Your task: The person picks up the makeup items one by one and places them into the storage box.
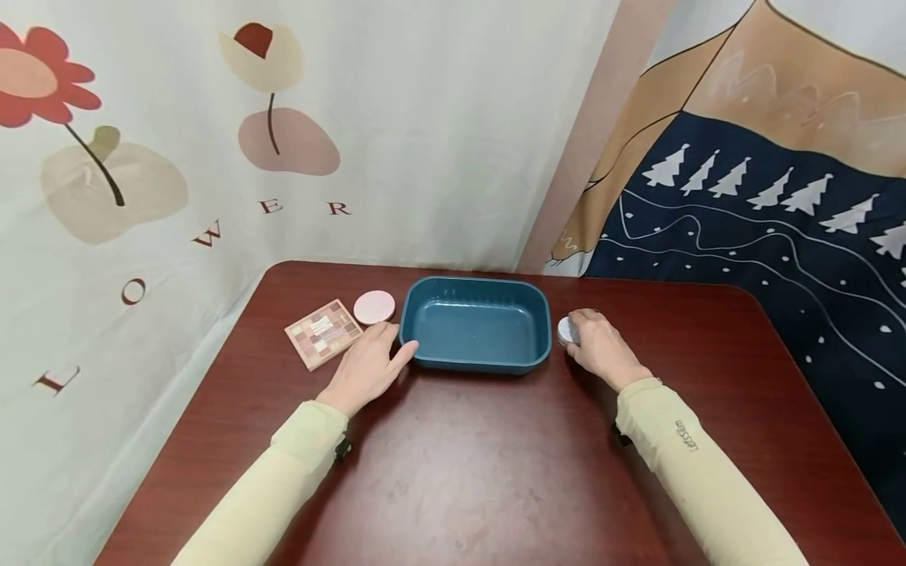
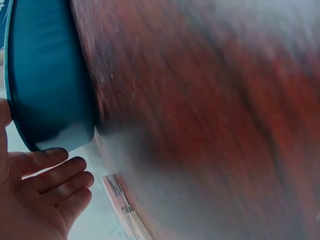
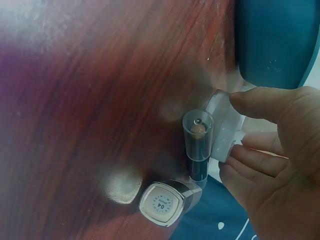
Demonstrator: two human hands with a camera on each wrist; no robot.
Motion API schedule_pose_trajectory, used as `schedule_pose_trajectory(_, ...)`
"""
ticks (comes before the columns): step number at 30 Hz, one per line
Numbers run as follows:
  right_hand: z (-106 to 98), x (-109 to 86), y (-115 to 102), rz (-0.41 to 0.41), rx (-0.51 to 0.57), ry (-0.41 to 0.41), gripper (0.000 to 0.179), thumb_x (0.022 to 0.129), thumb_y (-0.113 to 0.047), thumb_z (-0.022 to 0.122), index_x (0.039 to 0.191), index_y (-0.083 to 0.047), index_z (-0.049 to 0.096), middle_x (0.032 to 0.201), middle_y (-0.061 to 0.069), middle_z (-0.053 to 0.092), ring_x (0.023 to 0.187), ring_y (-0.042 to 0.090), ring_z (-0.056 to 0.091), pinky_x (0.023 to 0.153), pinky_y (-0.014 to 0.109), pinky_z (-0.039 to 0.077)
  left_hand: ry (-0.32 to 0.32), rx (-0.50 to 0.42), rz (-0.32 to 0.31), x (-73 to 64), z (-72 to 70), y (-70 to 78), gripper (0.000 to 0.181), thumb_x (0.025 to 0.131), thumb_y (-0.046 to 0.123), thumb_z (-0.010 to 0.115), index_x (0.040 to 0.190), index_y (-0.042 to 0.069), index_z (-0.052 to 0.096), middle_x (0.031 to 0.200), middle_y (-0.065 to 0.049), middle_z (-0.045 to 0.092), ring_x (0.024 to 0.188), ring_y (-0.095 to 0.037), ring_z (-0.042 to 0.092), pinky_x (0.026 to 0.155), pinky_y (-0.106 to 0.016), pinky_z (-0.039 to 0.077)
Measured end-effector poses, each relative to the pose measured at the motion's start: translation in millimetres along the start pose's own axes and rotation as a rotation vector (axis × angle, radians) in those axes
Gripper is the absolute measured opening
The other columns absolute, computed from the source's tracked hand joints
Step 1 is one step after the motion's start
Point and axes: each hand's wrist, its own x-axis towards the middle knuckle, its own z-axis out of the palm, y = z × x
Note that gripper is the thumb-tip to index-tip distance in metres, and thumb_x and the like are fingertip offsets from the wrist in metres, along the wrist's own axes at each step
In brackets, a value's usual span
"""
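Note:
A teal basin stands at the back of the table. My left hand rests at its left end, thumb at the rim and relaxed fingers along the outer wall. In the left wrist view, the fingers lie right beside the basin wall. To the right of the basin, my right hand pinches a small round white case between thumb and fingers. Close by in the right wrist view are a clear-capped tube and a square-ended cosmetic tube marked 04; the hand hides both in the head view.
An eyeshadow palette and a round pink compact lie left of the basin, close to my left hand. The dark red wooden table meets printed curtains along its back edge.

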Motion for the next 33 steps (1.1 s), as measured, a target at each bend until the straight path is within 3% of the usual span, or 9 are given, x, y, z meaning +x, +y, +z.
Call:
schedule_pose_trajectory(15,-2.5,4.9,-0.7,-0.025,-0.012,-0.007,0.048,0.086,0.000,0.077,0.128,0.014,0.058,0.128,0.032,0.059,0.109,0.043,0.059,0.096,0.056,0.054,-0.043,-0.051,-0.046,1.3,1.1,0.2,0.057,0.107,0.049,0.051,0.132,0.000,0.062,0.132,-0.018,0.061,0.125,-0.032,0.055,0.109,-0.050,0.044)
schedule_pose_trajectory(33,-7.1,5.1,0.5,0.000,0.017,-0.034,0.052,0.088,-0.003,0.076,0.134,0.012,0.057,0.131,0.030,0.058,0.106,0.042,0.061,0.096,0.057,0.053,-0.079,-0.096,-0.086,2.7,2.7,-0.5,0.058,0.107,0.049,0.050,0.138,0.000,0.059,0.136,-0.019,0.059,0.129,-0.035,0.052,0.112,-0.053,0.041)
